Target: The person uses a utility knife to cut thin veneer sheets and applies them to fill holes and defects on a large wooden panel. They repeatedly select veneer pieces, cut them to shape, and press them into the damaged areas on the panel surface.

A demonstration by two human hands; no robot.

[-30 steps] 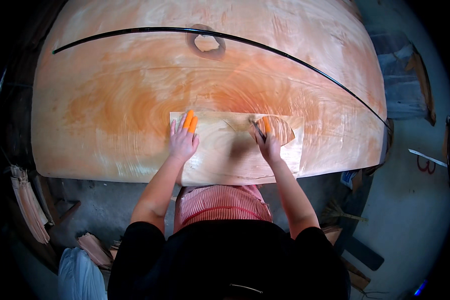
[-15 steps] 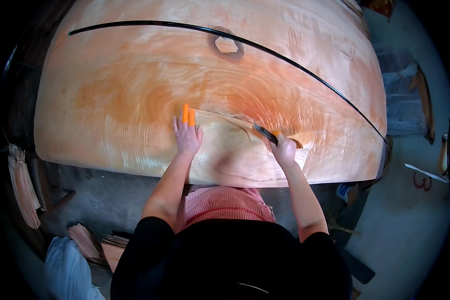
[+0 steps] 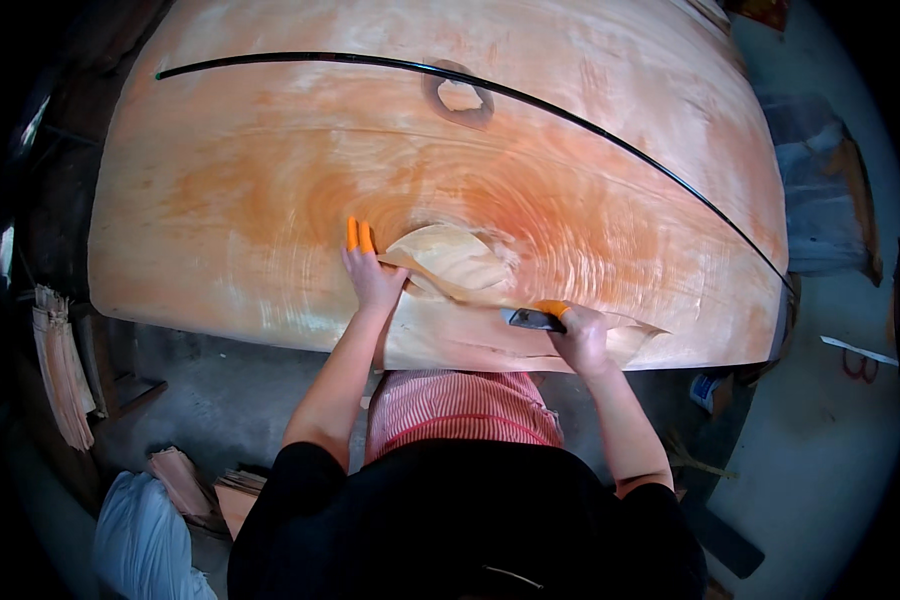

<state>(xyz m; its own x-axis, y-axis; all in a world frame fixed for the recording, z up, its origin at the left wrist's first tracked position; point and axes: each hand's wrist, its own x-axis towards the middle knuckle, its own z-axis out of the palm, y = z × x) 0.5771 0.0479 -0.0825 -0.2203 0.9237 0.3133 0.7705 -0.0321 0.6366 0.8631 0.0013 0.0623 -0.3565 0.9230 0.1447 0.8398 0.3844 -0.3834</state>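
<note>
On the large orange-tan wood veneer sheet (image 3: 210, 210), a loose pale veneer piece (image 3: 470, 335) lies near the front edge, its upper edge curled. Its left corner sits between the thumb and fingers of my left hand (image 3: 375, 282), which wears orange covers on two fingers held out straight. My right hand (image 3: 582, 338), also with orange finger covers, is closed around a dark-handled knife (image 3: 536, 320) at the right part of the loose piece. Just above that piece shows a pale, rounded patch (image 3: 450, 255) with a ragged right edge.
A long thin black rod (image 3: 570, 121) curves across the far part of the sheet. Near it is a hole (image 3: 460, 95) with a dark rim. Bundled veneer strips (image 3: 60, 365) stand at left, and a pale blue plastic-like bundle (image 3: 145, 540) lies at lower left.
The loose veneer piece's upper edge has come toward me, baring the pale patch. My right hand and the knife have moved nearer and slightly right; my left hand has shifted slightly left.
</note>
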